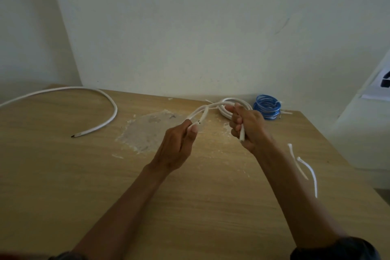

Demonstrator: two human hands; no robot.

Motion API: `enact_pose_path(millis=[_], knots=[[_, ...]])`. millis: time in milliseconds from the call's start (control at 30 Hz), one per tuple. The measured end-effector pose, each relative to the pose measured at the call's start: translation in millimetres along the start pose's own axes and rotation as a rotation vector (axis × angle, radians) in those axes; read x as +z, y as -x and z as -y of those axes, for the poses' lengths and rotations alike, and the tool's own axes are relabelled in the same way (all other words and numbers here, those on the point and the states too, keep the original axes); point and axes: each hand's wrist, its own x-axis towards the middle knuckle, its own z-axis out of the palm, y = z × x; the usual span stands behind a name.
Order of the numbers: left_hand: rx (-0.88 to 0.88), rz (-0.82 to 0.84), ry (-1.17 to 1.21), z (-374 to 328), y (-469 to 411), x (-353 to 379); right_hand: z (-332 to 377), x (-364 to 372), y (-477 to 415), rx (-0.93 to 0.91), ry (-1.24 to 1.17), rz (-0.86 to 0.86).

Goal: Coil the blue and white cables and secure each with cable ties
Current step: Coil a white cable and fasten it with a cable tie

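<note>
Above the middle of the wooden table (63, 175), both hands hold a short white cable (213, 106). My left hand (179, 143) pinches one end of it near its dark tip. My right hand (247, 126) grips the other end in a fist, and that end sticks out below the fingers. The cable arcs between the hands. Behind my right hand lies a coiled white cable (226, 112). A tied blue cable coil (267, 106) sits at the back right. Two white cable ties (304, 167) lie loose on the right.
Another long white cable (109, 120) curves across the back left of the table, its dark tip toward the middle. A rough pale patch (152, 131) marks the tabletop centre. A wall stands close behind; the table's right edge is near the ties.
</note>
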Motion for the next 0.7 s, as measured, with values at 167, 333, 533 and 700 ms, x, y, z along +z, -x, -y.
enact_pose_path(millis=[167,333,533,700], knots=[[-0.200,-0.057,0.087,-5.8,-1.8,0.7,-24.4,7.4,9.4,-0.163,0.084,-0.162],[-0.491,-0.064,0.355,-3.9,-6.6,8.0,-72.8,39.5,23.9,-0.817,0.834,-0.074],[-0.922,-0.097,0.885,-12.1,-4.3,11.5,-109.8,45.2,20.6,-1.162,1.383,0.045],[-1.025,-0.141,0.973,-18.4,-6.5,9.1,-107.4,46.5,8.1,-1.336,1.410,-0.060]])
